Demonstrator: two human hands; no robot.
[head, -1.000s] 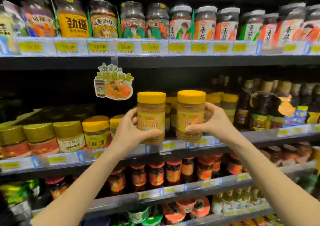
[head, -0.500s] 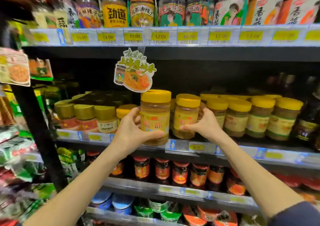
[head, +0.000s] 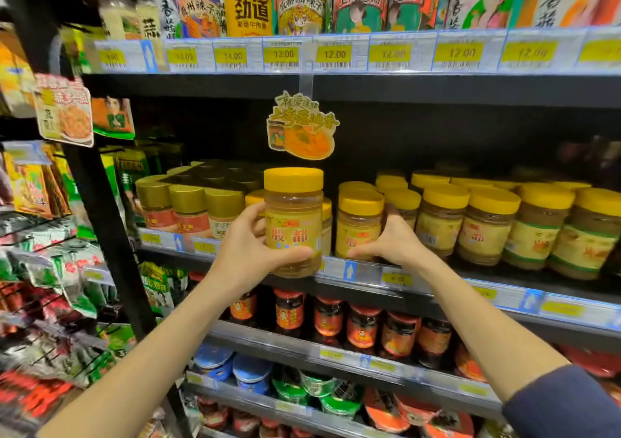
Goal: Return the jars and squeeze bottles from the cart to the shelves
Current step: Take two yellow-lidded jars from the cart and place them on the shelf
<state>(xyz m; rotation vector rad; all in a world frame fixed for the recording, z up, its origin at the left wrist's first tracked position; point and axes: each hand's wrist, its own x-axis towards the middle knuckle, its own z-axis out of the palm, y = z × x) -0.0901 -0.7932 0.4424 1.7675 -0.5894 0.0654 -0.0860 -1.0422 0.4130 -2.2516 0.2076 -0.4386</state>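
My left hand grips a yellow-lidded jar with a yellow label, held in front of the middle shelf's edge. My right hand is wrapped around a second yellow-lidded jar that stands on the middle shelf, at the left end of a row of similar yellow-lidded jars. The two jars are a small gap apart. The cart is out of view.
Gold-lidded jars stand left of my left hand. A paper promo tag hangs just above the held jar. The top shelf carries tall jars; red-lidded jars fill the shelf below. Hanging snack packets crowd the left.
The right-hand jar has gone from held in the air to standing on the middle shelf beside the yellow-lidded row. The left-hand jar stays held in front of the shelf edge. The view shifted left.
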